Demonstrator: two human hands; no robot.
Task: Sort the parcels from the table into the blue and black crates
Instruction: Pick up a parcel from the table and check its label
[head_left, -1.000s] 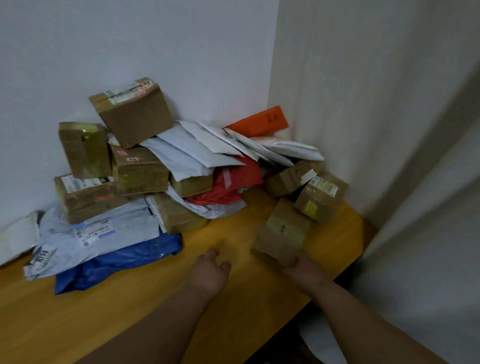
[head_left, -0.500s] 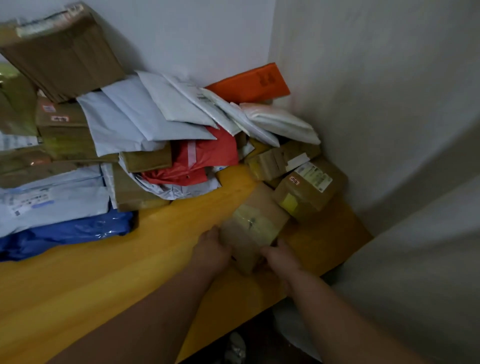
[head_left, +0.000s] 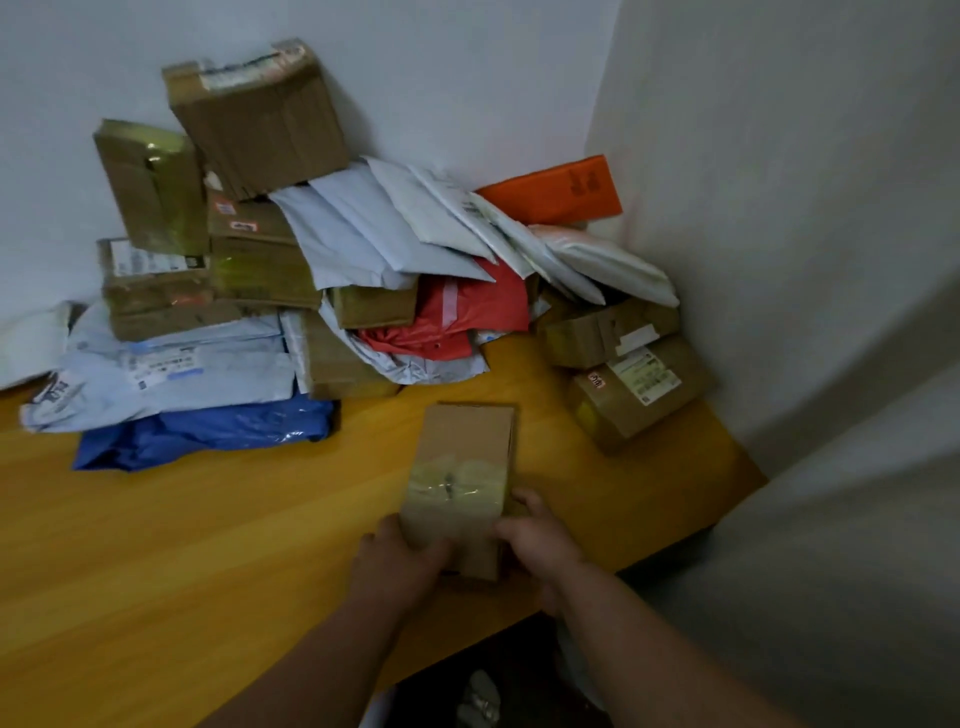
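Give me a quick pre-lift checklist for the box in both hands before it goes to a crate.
1. Left hand grips the cardboard box at its near left corner: ok.
2. Right hand grips its right side: ok.
3. Box apart from the parcel pile and the labelled box: ok.
4. Shipping label readable on the held box: cannot tell, only tape shows.
5. Blue and black crates in view: not ok.
6. Table edge close by the right hand: ok, but mind it.

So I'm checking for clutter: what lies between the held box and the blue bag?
In the head view, only bare table lies between the box and the blue bag.
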